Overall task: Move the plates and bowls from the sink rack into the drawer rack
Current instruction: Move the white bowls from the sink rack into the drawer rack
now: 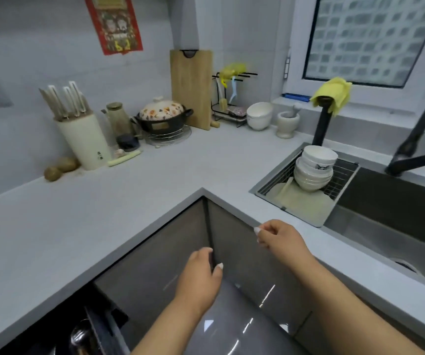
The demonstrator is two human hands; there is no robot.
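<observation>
- sink rack (344, 185) sits in left end of sink (396, 216), right side of L-shaped counter (134, 201)
- stacked bowls (314, 170) in rack, plate (306, 203) lying in front of them
- faucet (324, 119) right behind bowls
- mortar (287, 123) and big bowl (258, 115) on counter, behind-left of sink
- cutting board (191, 88) leans on back wall; clay pot (162, 116) left of it, knife block (80, 134) further left
- open drawer (98, 326) below counter, bottom left
- left hand (201, 275) and right hand (278, 237) in front of corner cabinet doors (237, 242)
</observation>
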